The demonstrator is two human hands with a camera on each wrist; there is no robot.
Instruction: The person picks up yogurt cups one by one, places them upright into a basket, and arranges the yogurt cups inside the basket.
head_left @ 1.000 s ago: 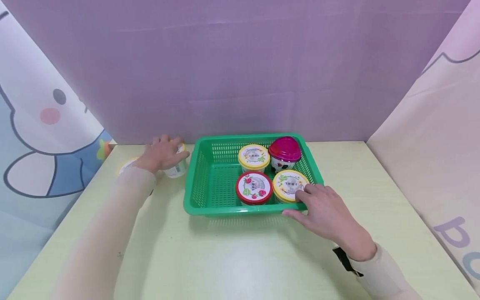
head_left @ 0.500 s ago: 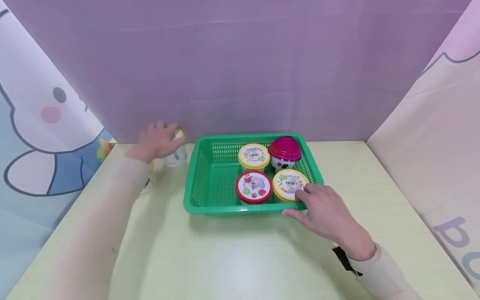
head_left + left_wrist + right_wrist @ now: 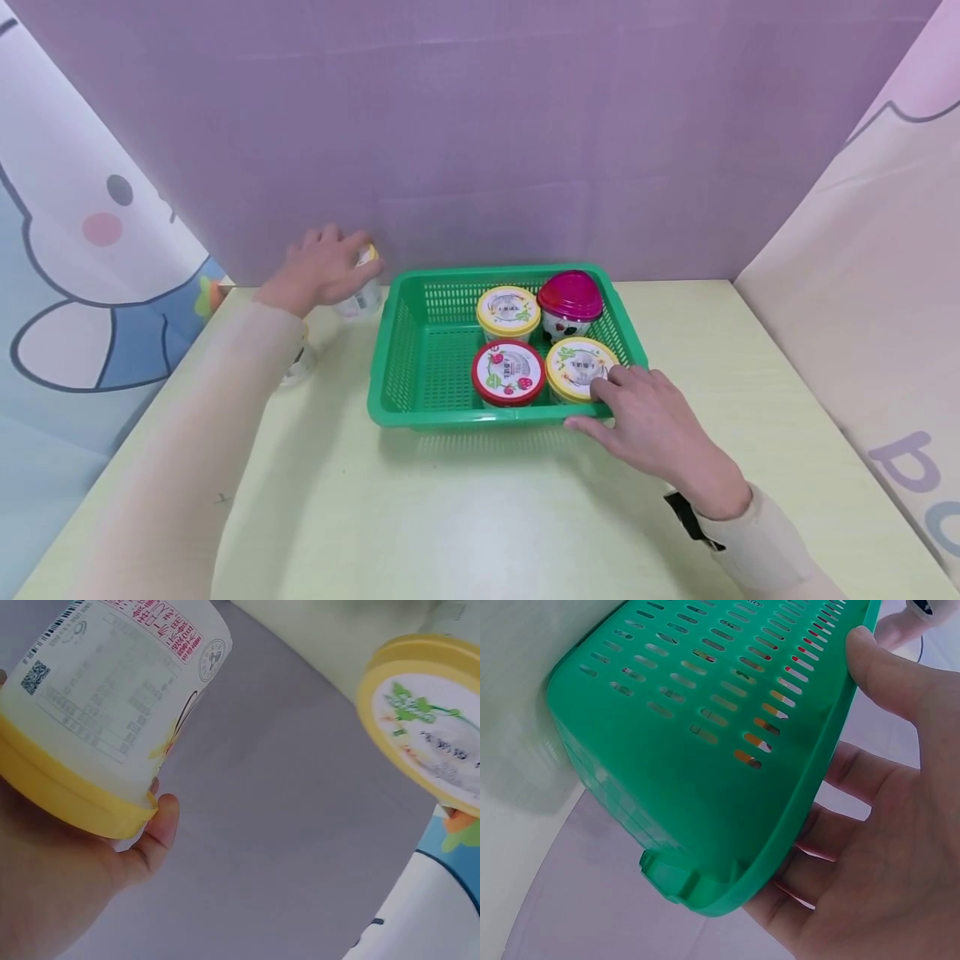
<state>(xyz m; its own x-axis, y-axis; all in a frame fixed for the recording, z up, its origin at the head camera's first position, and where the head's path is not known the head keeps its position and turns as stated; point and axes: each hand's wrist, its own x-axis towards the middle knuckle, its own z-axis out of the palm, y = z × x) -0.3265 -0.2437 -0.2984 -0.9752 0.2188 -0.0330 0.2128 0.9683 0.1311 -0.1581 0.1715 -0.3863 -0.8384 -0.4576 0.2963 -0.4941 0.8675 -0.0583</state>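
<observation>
At the table's back left, my left hand (image 3: 326, 262) grips a white cup with a yellow lid (image 3: 362, 302) from above. In the left wrist view, fingers curl round the lid of this cup (image 3: 112, 682), and printed text and a barcode show on its side. My right hand (image 3: 652, 421) holds the front right corner of a green basket (image 3: 442, 425), thumb outside and fingers over the rim. Inside the basket stand two yellow-lidded cups (image 3: 508, 312), a red-lidded cup (image 3: 508, 375) and a cup with a domed magenta lid (image 3: 572, 297).
Another yellow-lidded cup (image 3: 431, 724) stands nearer than the held one, partly hidden by the left forearm in the head view. The basket's left half shows bare green mesh. A purple backdrop (image 3: 480, 142) rises behind the pale table (image 3: 480, 517), with printed side panels.
My left hand has moved back toward the backdrop with the yellow-lidded cup, then slightly right toward the basket. The other cup shows more from behind the forearm. My right hand stays put.
</observation>
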